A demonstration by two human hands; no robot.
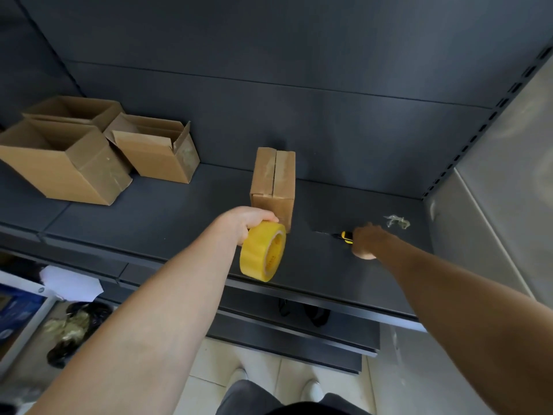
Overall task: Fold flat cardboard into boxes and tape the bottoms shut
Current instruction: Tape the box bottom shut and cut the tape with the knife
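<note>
The left hand [250, 221] grips a roll of yellow packing tape [261, 254] from above. Its fingers [267, 218] are curled together over the top of the roll, and the thumb is hidden behind it. The roll stands on edge in the grip, its cardboard core facing right, over the front part of the dark grey metal shelf [179, 226]. The knuckles are just beside the lower left corner of a small closed cardboard box [273, 187]. Whether they touch it cannot be told. That box stands upright in the middle of the shelf. Its two flaps are folded shut on the upper face and meet in a seam that runs away from the camera.

The right hand [366, 239] lies on the shelf to the right of the box, over the rear of a yellow utility knife [346, 236]. The knife's yellow body and extended blade stick out to the left of the hand, flat on the shelf. The hand is seen from the back with its fingers turned down out of sight, so whether they have closed round the handle cannot be told.

A crumpled wad of clear tape [396, 221] lies just beyond the right hand. Three open cardboard boxes [155, 154] are clustered at the far left of the shelf, well apart from both hands.
</note>
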